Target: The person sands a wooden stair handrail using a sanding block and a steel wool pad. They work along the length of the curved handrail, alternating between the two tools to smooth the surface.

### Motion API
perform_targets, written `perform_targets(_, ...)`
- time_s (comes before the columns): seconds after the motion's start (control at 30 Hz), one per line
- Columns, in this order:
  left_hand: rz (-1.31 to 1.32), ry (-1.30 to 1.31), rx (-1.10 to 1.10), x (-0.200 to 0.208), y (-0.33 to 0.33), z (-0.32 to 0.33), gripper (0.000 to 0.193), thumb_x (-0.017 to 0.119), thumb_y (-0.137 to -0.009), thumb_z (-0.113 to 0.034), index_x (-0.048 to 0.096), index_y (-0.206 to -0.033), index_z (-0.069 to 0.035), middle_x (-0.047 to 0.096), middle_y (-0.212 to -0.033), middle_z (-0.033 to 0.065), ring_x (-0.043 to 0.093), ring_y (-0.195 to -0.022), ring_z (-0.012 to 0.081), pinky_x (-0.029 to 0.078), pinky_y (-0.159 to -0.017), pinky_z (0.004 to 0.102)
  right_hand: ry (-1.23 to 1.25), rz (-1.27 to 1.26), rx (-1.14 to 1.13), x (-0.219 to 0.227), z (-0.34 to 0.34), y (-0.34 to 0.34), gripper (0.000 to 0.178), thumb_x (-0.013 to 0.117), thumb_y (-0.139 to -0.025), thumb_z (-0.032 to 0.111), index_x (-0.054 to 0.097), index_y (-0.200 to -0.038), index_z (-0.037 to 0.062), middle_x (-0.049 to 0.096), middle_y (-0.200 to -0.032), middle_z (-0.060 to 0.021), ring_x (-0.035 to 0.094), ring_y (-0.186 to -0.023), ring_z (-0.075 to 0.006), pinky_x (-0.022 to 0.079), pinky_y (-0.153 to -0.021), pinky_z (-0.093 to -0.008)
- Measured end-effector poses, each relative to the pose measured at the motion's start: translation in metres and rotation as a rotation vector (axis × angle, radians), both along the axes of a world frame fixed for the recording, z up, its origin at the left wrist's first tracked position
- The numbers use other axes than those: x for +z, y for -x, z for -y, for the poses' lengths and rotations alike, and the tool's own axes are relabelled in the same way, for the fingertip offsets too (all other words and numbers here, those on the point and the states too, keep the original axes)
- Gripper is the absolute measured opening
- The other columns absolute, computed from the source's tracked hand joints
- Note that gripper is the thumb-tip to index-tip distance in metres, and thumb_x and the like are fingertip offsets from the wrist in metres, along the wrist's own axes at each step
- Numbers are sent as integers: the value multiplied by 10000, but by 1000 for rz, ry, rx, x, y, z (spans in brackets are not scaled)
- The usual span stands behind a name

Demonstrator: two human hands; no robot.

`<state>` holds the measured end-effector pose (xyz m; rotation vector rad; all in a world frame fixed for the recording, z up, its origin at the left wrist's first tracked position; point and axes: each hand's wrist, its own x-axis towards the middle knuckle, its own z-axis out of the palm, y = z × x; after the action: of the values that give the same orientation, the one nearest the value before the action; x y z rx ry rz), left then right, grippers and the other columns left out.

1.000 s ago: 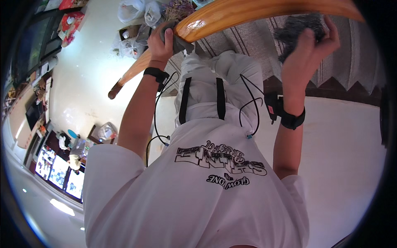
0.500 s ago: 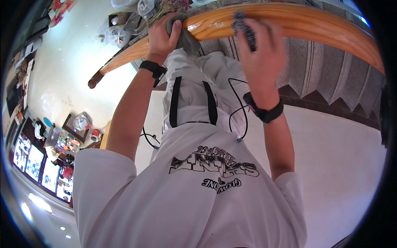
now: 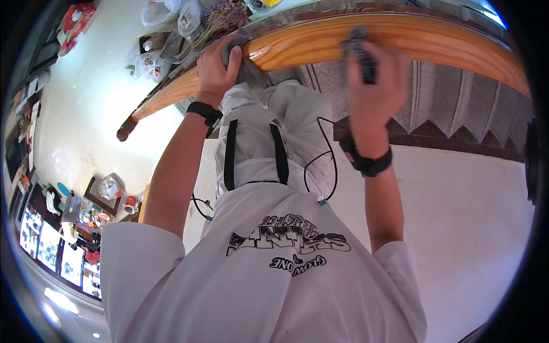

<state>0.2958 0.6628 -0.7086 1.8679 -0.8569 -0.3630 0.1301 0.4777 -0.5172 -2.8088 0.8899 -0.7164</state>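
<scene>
Wooden handrail (image 3: 400, 40) curves across the top; carpeted stairs (image 3: 457, 103) just below it, plastic bags (image 3: 166, 17) clustered by its left end. Since half a second ago the rail sits lower and the right hand slid right along it. Left hand (image 3: 217, 66) presses a grey cloth (image 3: 246, 63) on the rail, grip closed around it. Right hand (image 3: 372, 74) on the rail, grip wrapped on a dark cloth (image 3: 357, 48), probably.

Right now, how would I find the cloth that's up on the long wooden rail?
Find the long orange wooden handrail curving above the stairs. The left hand presses a crumpled grey cloth on it; unlike the dark cloth under the right hand, it's pale and hangs down.
</scene>
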Motion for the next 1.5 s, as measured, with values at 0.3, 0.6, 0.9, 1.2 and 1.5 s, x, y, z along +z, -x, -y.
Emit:
perform_targets(0.3,-21,-33,13,6,1,5,329,605,-968,-305,714,-1146,-51,727,-1094,199,671,-1010,443,534,-881,474,-68,53,-162,10,9,12,270,849,-787,81,716,-1022,69,682,-994,-80,668,-879,-281,540,-752,-367)
perform_targets(0.6,-17,-25,13,0,-3,1,359,578,-996,-328,707,-1156,-34,722,-1097,211,666,-1015,452,532,-880,470,-91,110,-132,5,5,0,279,842,-742,77,689,-973,109,630,-966,-61,657,-820,-296,534,-679,-384)
perform_targets(0.9,-21,-23,29,0,-3,-1,353,577,-998,-328,713,-1160,-45,731,-1072,209,675,-999,453,537,-874,460,-75,81,-98,-2,-3,-3,277,826,-754,113,671,-983,134,608,-956,-78,657,-846,-322,530,-673,-403)
perform_targets(1.2,-19,-68,52,-3,0,0,363,572,-998,-339,716,-1159,-48,732,-1072,224,672,-1016,463,535,-881,468,-73,68,-126,-15,-9,-2,275,830,-763,132,662,-980,137,605,-969,-57,659,-874,-325,550,-713,-424)
perform_targets(1.5,-43,-30,63,-10,0,2,381,546,-1005,-348,718,-1166,-49,732,-1057,233,675,-1006,466,537,-873,460,-124,101,-93,-21,-14,-3,281,835,-768,125,680,-1002,143,581,-986,-80,654,-887,-325,538,-702,-418)
